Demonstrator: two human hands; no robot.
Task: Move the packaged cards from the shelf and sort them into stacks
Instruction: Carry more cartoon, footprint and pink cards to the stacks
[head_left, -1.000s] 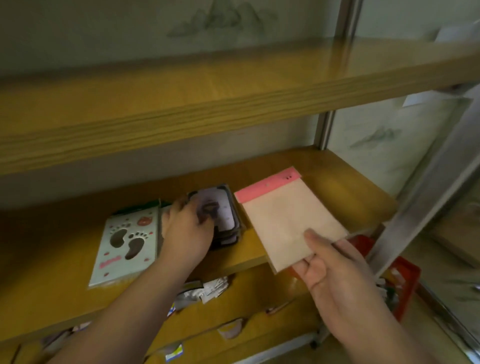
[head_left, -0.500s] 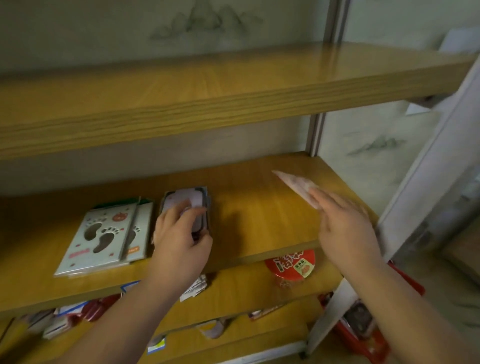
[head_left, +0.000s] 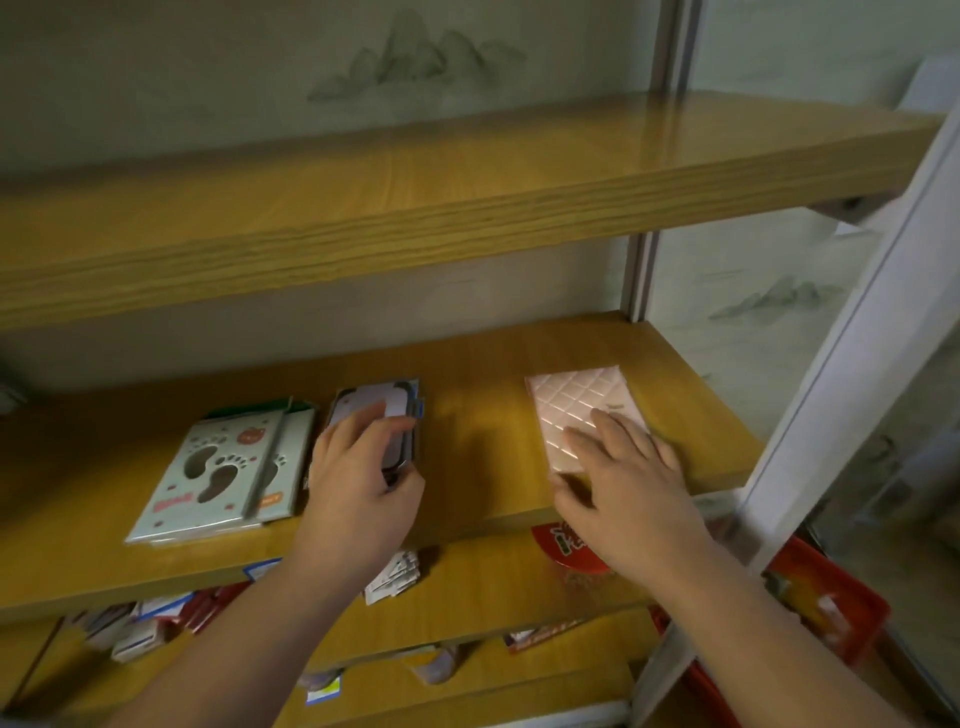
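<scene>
Our left hand (head_left: 358, 478) grasps the card stack (head_left: 382, 415); our right hand (head_left: 623, 473), released, presses flat a pink packet (head_left: 576, 410) right of it; lifting carelessly could spill loose cards.

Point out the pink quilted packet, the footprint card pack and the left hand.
Pink quilted-pattern packet (head_left: 574, 402), head view, on its bare upper face.
Pale green footprint-design card pack (head_left: 208, 467), head view, on its front cover.
Left hand (head_left: 358, 483), head view, on the back of the hand.

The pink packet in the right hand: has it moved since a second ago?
Yes. The pink packet has gone from held up in front of the shelf edge to lying flat on the middle shelf, near its right end, under the right hand.
</scene>
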